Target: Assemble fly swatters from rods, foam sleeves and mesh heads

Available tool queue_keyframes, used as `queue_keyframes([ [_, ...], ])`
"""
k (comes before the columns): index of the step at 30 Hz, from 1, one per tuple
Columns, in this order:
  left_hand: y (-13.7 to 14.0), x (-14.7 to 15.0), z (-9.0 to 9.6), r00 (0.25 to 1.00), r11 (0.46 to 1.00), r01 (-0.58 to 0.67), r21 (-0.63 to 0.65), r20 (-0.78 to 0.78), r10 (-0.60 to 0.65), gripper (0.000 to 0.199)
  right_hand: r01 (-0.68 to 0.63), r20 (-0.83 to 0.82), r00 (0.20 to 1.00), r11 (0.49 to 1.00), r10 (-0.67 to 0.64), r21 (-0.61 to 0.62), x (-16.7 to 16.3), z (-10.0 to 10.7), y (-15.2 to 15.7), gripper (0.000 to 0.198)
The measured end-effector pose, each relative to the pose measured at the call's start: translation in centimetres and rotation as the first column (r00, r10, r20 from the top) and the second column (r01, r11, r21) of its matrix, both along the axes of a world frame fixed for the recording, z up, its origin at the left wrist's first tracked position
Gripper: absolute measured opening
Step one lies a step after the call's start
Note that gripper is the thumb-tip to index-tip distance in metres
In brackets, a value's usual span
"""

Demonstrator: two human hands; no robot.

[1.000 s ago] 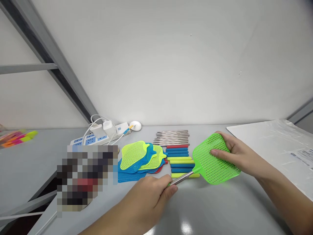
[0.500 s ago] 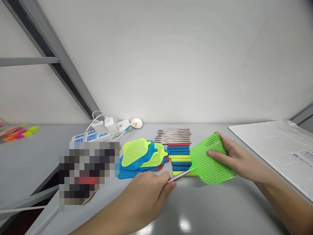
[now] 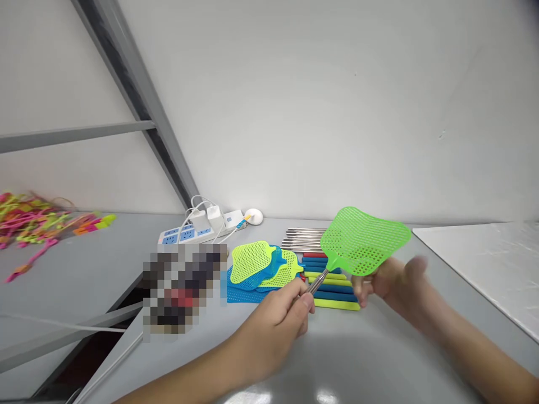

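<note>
Closed around the metal rod of a bright green fly swatter is my left hand. The swatter's perforated head tilts up to the right above the table. My right hand is just below and behind the head's lower right edge, thumb spread away from the fingers and slightly blurred; whether it touches the head is unclear. Left of the rod lies a pile of yellow and blue swatter heads. Behind my hands are metal rods in a row and blue, yellow and red handle tubes, partly covered by the green head.
A power strip with white plugs and a round white item are by the wall. A pixelated patch hides something at left. A white wrapped board lies at right. Pink and yellow items lie on the far-left table.
My right hand has let go of the green swatter head and dropped below it. The head has swung upward. The camera view has turned to the left.
</note>
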State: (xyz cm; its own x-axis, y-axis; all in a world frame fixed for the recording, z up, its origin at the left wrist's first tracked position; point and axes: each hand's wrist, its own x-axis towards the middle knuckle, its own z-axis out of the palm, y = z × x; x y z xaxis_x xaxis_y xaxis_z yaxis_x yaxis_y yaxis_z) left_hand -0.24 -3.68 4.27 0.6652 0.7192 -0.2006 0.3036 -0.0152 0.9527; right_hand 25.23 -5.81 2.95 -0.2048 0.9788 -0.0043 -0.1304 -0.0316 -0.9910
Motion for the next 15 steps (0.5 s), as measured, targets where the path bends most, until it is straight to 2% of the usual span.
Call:
queue_keyframes([
  [3,-0.9,0.5,-0.7,0.999,0.999,0.030,-0.025,0.025,-0.029,0.028,-0.003,0.202,0.979,0.999,-0.007,0.052,-3.0,-0.9,-1.4,0.048],
  [6,-1.6,0.8,-1.1,0.997,0.996,0.078,0.038,0.020,-0.078,0.028,0.044,0.319,0.947,0.999,-0.047,0.017,-4.9,-1.3,-2.4,0.048],
  [11,-2.0,0.9,-1.2,0.996,0.991,0.088,0.100,-0.017,-0.087,0.032,0.088,0.233,0.968,0.996,-0.088,0.014,-5.1,-1.7,-2.7,0.048],
  [13,-2.0,0.8,-1.2,0.995,0.995,0.095,0.044,0.003,-0.095,0.034,0.136,0.244,0.960,0.991,-0.137,0.020,-4.7,-1.9,-2.7,0.046],
  [15,-1.9,0.8,-1.2,0.992,0.987,0.125,-0.102,0.039,-0.121,0.036,0.148,0.271,0.950,0.988,-0.153,0.040,-4.4,-1.9,-2.9,0.043],
])
